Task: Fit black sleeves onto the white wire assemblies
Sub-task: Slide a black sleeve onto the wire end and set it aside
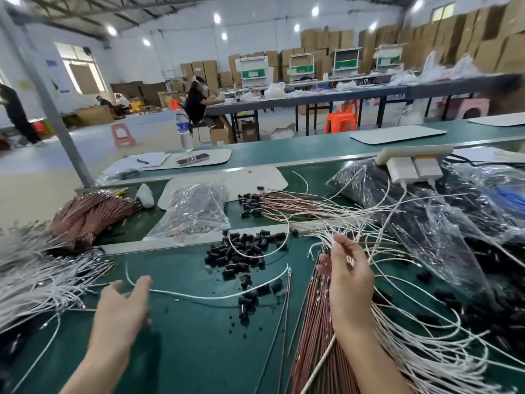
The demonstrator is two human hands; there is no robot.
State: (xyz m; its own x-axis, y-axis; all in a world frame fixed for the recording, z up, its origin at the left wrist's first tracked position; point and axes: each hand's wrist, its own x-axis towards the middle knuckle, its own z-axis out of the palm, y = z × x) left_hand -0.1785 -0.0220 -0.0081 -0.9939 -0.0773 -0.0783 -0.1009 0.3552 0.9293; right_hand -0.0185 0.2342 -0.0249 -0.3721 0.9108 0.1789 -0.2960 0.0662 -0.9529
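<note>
On the green bench [184,351], close in front of the person, a loose pile of black sleeves [244,251] lies scattered. Just below it one white wire [199,296] curves across the surface. The left hand [119,311] hovers low with its fingers spread and relaxed, the fingertips at that wire's left part — gripping nothing. The right hand [350,282] is raised over a fan of white wire assemblies [426,351] and copper-coloured wires [315,336], its fingertips pinching a thin reddish wire [375,244] that runs off to the right. More white wires [37,280] are heaped at the far left. Behind the sleeves sits a clear plastic bag [196,211], and farther back — on the next bench — stands a water bottle [183,132].
</note>
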